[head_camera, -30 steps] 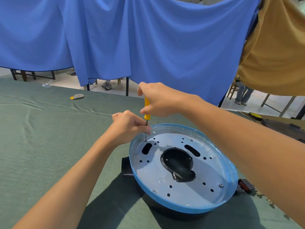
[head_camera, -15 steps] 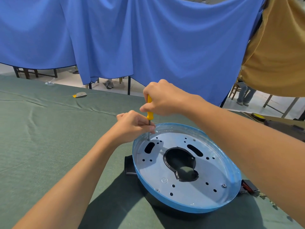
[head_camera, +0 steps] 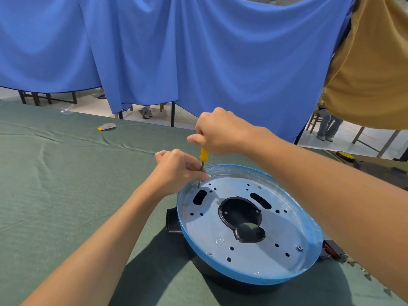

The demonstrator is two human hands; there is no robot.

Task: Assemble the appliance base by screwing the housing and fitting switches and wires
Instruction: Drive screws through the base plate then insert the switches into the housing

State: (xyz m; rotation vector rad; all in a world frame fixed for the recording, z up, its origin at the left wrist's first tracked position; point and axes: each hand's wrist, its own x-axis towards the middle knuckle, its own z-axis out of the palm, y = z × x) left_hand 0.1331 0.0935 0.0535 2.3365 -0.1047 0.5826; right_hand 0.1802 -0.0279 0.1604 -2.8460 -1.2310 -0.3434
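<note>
A round appliance base [head_camera: 287, 259] lies on the green cloth: a grey metal plate with a blue rim on a black housing, with slots, small holes and a large black middle opening. A yellow-handled screwdriver [head_camera: 203, 156] stands upright with its tip at the plate's far-left edge. My right hand [head_camera: 217, 134] grips the top of the handle. My left hand [head_camera: 180, 170] pinches the metal shaft just above the plate. Screws sit at the near rim [head_camera: 299, 247] and the far rim [head_camera: 259, 186]. A red switch [head_camera: 331, 250] shows at the base's right side.
The green-clothed table [head_camera: 55, 184] stretches left and toward me. A small grey and yellow object [head_camera: 107, 127] lies far left. Blue curtains hang behind the table. A dark item with a yellow part [head_camera: 346, 156] sits at the far right; a person's legs stand beyond.
The view has shifted slightly. My right hand has turned on the screwdriver handle, showing more yellow below it; the left hand stays pinched on the shaft at the same hole.
</note>
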